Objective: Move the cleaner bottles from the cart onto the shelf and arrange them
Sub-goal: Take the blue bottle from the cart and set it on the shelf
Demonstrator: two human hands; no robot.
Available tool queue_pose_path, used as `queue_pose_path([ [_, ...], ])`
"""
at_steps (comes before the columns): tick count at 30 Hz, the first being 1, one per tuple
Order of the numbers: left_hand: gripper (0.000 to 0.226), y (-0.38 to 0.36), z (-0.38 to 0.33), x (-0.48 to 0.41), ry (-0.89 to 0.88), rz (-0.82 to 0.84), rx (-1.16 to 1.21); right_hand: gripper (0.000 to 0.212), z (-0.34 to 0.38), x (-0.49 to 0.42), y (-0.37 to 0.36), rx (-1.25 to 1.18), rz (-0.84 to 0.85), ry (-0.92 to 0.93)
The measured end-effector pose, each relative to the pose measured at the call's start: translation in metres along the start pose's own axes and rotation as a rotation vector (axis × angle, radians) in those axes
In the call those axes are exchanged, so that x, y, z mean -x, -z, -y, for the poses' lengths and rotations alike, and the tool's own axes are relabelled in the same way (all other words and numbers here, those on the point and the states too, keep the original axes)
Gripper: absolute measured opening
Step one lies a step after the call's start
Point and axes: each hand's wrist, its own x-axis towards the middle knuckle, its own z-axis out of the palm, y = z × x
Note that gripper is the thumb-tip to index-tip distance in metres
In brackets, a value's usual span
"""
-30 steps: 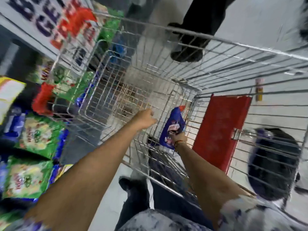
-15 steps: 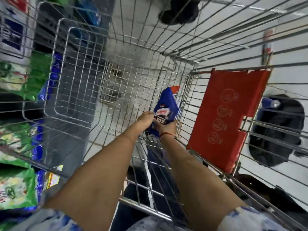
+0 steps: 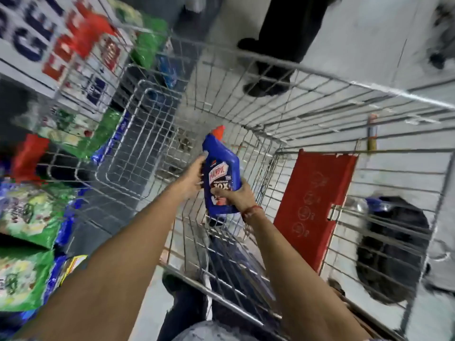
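A blue cleaner bottle (image 3: 220, 166) with an orange-red cap and a printed label is held up inside the wire cart (image 3: 307, 77), above its floor. My right hand (image 3: 237, 195) grips the bottle's lower right side. My left hand (image 3: 193, 175) is against its left side, fingers wrapped on it. The cart's basket looks bare of other bottles. Shelves (image 3: 27, 77) with green and blue packets run along the left.
A red plastic child-seat flap (image 3: 312, 207) stands at the cart's near right. A dark bag (image 3: 394, 252) lies behind the cart's wire on the right. A person's dark legs and shoes (image 3: 268, 82) stand beyond the cart's far rim. Green packets (image 3: 27, 217) fill the left shelf.
My left hand reached in and joined the right on the bottle. Both hands have lifted it from low in the cart's corner to higher in the basket.
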Motion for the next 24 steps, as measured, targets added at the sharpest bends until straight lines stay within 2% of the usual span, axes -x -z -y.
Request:
queue_pose_path([
  [2,0.032,0.011,-0.021,0.021,-0.095,0.026,0.111,0.038,0.027,0.016,-0.008,0.079,0.089,0.085],
  [5,0.020,0.035,-0.044,0.063,-0.260,-0.013,0.129,0.039,0.065,0.044,-0.030,0.133,0.165,0.200],
  [8,0.019,0.065,-0.057,0.114,-0.424,-0.062,0.160,0.039,0.098,0.079,-0.059,0.219,0.250,0.303],
  [11,0.034,0.097,-0.063,0.171,-0.581,-0.158,0.180,0.047,0.123,0.110,-0.094,0.263,0.358,0.381],
  [13,0.026,0.121,-0.064,0.209,-0.698,-0.233,0.193,0.053,0.139,0.134,-0.121,0.277,0.441,0.458],
  [15,0.017,0.143,-0.063,0.246,-0.816,-0.322,0.206,0.047,0.152,0.153,-0.150,0.288,0.553,0.566],
  [21,0.008,0.209,-0.062,0.335,-1.117,-0.568,0.255,0.056,0.194,0.202,-0.243,0.450,0.745,0.867],
  [24,0.010,0.236,-0.063,0.361,-1.224,-0.658,0.246,0.061,0.213,0.218,-0.284,0.537,0.848,0.914],
])
